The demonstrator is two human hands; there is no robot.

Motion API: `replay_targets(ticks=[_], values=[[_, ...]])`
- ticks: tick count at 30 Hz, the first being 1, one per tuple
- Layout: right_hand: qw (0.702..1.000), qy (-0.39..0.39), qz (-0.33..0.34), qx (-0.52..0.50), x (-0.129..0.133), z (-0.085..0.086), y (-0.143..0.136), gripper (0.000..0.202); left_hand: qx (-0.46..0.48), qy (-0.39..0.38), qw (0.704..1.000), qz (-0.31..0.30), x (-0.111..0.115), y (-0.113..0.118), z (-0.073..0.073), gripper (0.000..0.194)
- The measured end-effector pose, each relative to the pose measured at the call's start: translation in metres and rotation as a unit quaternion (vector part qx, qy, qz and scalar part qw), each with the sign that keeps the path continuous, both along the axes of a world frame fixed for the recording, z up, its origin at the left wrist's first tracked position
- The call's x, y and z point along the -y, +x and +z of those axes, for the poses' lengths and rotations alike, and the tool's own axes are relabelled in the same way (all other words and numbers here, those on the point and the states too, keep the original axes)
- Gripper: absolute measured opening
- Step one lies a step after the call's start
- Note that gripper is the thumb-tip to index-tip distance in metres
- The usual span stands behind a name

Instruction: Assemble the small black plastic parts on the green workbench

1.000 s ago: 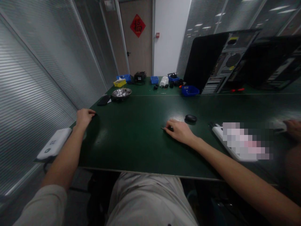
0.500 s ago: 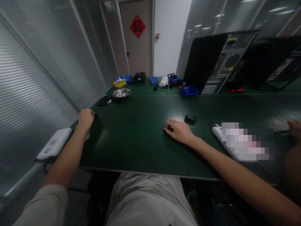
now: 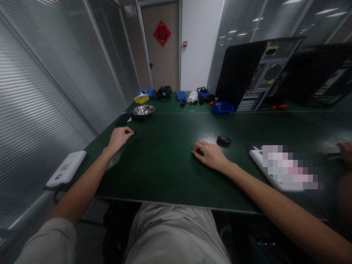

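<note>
Over the left part of the green table (image 3: pixel 159 165), my left hand (image 3: pixel 120 138) pinches a small dark piece (image 3: pixel 134 132) between thumb and fingertips. Its kind is too small to make out. My right hand (image 3: pixel 209 155) rests on the table with its fingers closed around a slim tool with a thin pointed tip (image 3: pixel 190 151). Most of that tool is hidden in the fingers, so I cannot tell its kind. A black computer mouse (image 3: pixel 224 140) lies just beyond my right hand. Past my left hand stands a round metal dish (image 3: pixel 143 111) with small items in it.
A white box-like device (image 3: pixel 66 168) lies at the left edge, another (image 3: pixel 268 172), partly blurred out, at right. Blue bins (image 3: pixel 223 107), a yellow tray (image 3: pixel 141 99) and a black computer tower (image 3: pixel 242 73) stand at the back. Another person's hand (image 3: pixel 345 151) shows far right.
My left hand has moved right, away from the table's left edge, with the small dark piece in its fingertips. My right hand stays in about the same place.
</note>
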State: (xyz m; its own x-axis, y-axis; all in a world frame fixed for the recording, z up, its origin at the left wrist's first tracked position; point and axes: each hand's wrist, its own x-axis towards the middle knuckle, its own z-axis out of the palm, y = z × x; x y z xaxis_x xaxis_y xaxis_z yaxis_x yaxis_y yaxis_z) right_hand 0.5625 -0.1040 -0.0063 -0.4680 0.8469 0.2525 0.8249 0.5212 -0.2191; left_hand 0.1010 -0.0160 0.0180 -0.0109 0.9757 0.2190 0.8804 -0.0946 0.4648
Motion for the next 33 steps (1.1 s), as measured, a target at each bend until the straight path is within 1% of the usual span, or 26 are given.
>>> replay_targets(ticks=[2,3,5,6,7,8,10,13,19,27,33], values=[[1.000,0.000,0.008,-0.011,0.001,0.000,-0.001,0.016,0.035,0.002,0.992,-0.123,0.014,0.050,0.003,0.020],[1.000,0.001,0.012,-0.019,0.001,0.000,-0.001,0.017,0.053,-0.001,0.981,-0.187,0.023,0.076,0.003,0.022],[0.999,0.006,0.021,-0.037,0.004,0.001,-0.004,0.018,0.076,-0.013,0.948,-0.309,0.041,0.125,-0.002,0.023],[0.998,0.009,0.029,-0.046,0.005,0.001,-0.005,0.018,0.081,-0.011,0.930,-0.357,0.049,0.145,-0.006,0.021],[0.998,0.013,0.036,-0.054,0.007,0.001,-0.007,0.019,0.084,-0.013,0.916,-0.393,0.056,0.163,-0.011,0.019],[0.997,0.016,0.044,-0.059,0.008,0.001,-0.008,0.019,0.092,-0.016,0.906,-0.412,0.062,0.176,-0.016,0.017],[0.996,0.017,0.057,-0.064,0.010,0.001,-0.011,0.019,0.115,-0.030,0.902,-0.415,0.069,0.191,-0.025,0.016],[0.996,0.004,0.070,-0.058,0.011,0.000,-0.013,0.017,0.135,-0.049,0.908,-0.393,0.072,0.193,-0.031,0.019],[0.996,-0.012,0.071,-0.054,0.011,-0.002,-0.013,0.016,0.130,-0.034,0.912,-0.387,0.072,0.186,-0.031,0.028],[0.996,-0.019,0.068,-0.051,0.011,0.000,-0.013,0.013,0.132,-0.025,0.907,-0.399,0.071,0.187,-0.032,0.025],[0.997,-0.002,0.067,-0.049,0.013,-0.003,-0.015,0.016,0.136,-0.024,0.903,-0.407,0.071,0.185,-0.033,0.023]])
